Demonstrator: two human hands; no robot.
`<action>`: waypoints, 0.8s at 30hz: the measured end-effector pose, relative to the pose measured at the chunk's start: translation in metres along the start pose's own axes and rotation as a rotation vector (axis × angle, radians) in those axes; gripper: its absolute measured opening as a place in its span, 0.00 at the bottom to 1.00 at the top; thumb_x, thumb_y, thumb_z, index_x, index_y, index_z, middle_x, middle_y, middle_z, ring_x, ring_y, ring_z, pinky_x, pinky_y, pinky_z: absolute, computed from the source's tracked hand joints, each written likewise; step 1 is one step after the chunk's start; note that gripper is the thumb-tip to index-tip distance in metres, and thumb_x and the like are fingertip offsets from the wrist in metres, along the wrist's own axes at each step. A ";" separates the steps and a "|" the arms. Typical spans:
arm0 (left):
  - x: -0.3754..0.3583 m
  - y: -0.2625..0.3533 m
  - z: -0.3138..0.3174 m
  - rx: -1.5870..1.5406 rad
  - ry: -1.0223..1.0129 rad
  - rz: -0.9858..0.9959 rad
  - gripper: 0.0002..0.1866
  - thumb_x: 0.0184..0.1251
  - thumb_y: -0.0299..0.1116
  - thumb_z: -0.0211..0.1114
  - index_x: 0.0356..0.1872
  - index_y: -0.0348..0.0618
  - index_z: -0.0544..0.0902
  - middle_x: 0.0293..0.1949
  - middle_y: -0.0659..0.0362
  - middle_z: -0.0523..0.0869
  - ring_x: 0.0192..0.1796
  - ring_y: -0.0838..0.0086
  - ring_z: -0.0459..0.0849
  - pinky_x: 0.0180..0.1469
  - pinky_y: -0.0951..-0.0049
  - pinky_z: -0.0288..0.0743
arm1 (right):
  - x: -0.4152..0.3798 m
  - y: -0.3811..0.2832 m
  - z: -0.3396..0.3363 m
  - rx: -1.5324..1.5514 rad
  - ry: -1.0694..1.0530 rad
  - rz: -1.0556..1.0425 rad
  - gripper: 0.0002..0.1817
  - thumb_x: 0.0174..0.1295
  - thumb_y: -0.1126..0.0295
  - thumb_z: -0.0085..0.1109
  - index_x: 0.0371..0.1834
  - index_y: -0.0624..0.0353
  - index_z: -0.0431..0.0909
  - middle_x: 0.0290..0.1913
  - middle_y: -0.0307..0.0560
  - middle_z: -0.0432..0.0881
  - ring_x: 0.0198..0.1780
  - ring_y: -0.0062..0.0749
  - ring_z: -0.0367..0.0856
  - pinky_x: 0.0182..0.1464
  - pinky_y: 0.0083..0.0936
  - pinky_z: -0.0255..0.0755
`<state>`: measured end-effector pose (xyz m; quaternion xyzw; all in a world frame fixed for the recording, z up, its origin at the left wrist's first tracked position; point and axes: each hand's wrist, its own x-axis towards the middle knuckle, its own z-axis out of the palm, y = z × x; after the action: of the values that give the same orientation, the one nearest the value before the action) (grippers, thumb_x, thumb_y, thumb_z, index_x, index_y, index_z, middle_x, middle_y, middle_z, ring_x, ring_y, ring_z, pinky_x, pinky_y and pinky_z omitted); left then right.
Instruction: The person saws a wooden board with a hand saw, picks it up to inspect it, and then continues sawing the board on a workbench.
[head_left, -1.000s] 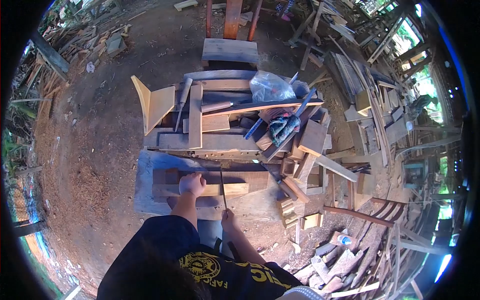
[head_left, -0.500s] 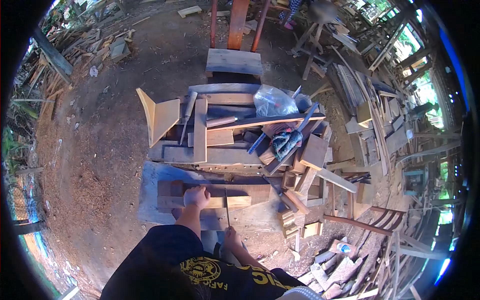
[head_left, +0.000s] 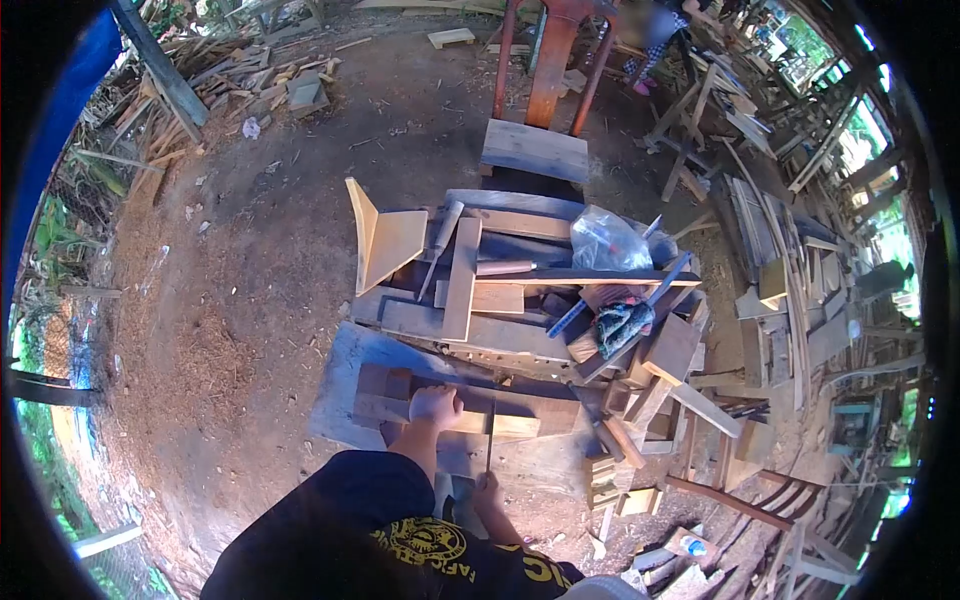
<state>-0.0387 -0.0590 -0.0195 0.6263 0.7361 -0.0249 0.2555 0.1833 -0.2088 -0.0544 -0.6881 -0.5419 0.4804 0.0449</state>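
Dark wood block [head_left: 398, 384] on bench board [head_left: 335, 405], left end | left hand [head_left: 437, 405]: fingers curled, bearing down on light wood strip [head_left: 515, 426], which lies along the board | thin tool [head_left: 490, 440]: crosses strip, right of left hand | right hand [head_left: 488, 492]: closed round tool's near end, apart from left | notched block [head_left: 602, 482]: right of board.

Thin tool's [head_left: 490, 440] grip hidden in right hand [head_left: 488, 493], wood strip [head_left: 515, 426] partly under left hand [head_left: 436, 406], distant person [head_left: 658, 42] blurred
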 end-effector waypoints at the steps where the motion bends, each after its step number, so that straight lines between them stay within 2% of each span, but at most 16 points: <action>1: 0.000 0.000 0.001 -0.003 0.035 0.006 0.16 0.60 0.43 0.52 0.39 0.46 0.82 0.38 0.55 0.87 0.43 0.62 0.85 0.46 0.57 0.76 | 0.010 -0.013 -0.005 -0.005 0.005 0.012 0.19 0.70 0.56 0.41 0.46 0.60 0.75 0.37 0.68 0.81 0.43 0.65 0.80 0.44 0.51 0.73; 6: -0.001 0.003 -0.003 0.007 0.008 -0.005 0.15 0.60 0.43 0.52 0.38 0.46 0.82 0.37 0.54 0.87 0.42 0.63 0.86 0.46 0.58 0.77 | 0.006 -0.023 -0.008 0.009 0.011 0.030 0.19 0.70 0.56 0.43 0.47 0.60 0.75 0.35 0.65 0.81 0.40 0.62 0.81 0.41 0.49 0.72; 10: 0.001 0.001 0.003 0.013 0.022 -0.003 0.16 0.60 0.43 0.53 0.38 0.45 0.82 0.36 0.54 0.87 0.42 0.63 0.86 0.45 0.58 0.77 | -0.022 0.022 0.006 0.056 -0.080 0.082 0.18 0.70 0.57 0.42 0.47 0.61 0.74 0.35 0.67 0.81 0.40 0.62 0.81 0.40 0.49 0.72; 13: 0.002 -0.001 0.006 0.015 0.028 0.010 0.16 0.60 0.43 0.52 0.38 0.45 0.82 0.36 0.54 0.87 0.43 0.63 0.86 0.45 0.58 0.77 | -0.009 0.040 0.023 0.067 0.019 0.018 0.19 0.71 0.58 0.41 0.45 0.62 0.74 0.36 0.68 0.80 0.42 0.64 0.80 0.42 0.49 0.72; 15: 0.004 -0.002 0.011 0.010 0.031 0.012 0.16 0.61 0.43 0.52 0.38 0.45 0.82 0.36 0.54 0.87 0.43 0.62 0.85 0.45 0.57 0.77 | 0.004 -0.020 -0.003 -0.019 0.032 0.075 0.19 0.71 0.58 0.40 0.45 0.64 0.74 0.37 0.70 0.80 0.43 0.66 0.79 0.43 0.51 0.71; 18: 0.001 -0.001 0.005 0.005 0.018 0.011 0.16 0.61 0.43 0.52 0.38 0.46 0.82 0.36 0.54 0.87 0.43 0.62 0.85 0.45 0.57 0.77 | 0.009 -0.070 -0.029 0.042 0.027 0.048 0.20 0.71 0.57 0.40 0.46 0.64 0.74 0.39 0.71 0.80 0.45 0.67 0.79 0.45 0.53 0.71; 22: 0.001 0.001 -0.002 0.004 -0.027 -0.001 0.15 0.62 0.43 0.51 0.37 0.46 0.82 0.38 0.54 0.87 0.43 0.61 0.86 0.45 0.57 0.77 | 0.001 -0.031 -0.009 0.053 0.024 0.063 0.20 0.70 0.57 0.41 0.47 0.63 0.74 0.39 0.72 0.80 0.45 0.68 0.79 0.45 0.54 0.71; 24: 0.002 0.001 -0.004 -0.008 -0.016 0.005 0.15 0.62 0.43 0.51 0.38 0.46 0.82 0.38 0.54 0.87 0.43 0.61 0.86 0.45 0.57 0.77 | -0.014 -0.015 -0.005 0.056 0.034 0.065 0.19 0.69 0.57 0.42 0.45 0.63 0.74 0.37 0.70 0.80 0.42 0.67 0.79 0.42 0.53 0.71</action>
<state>-0.0387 -0.0555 -0.0167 0.6269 0.7325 -0.0264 0.2641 0.1775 -0.2115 -0.0342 -0.7119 -0.5047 0.4849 0.0579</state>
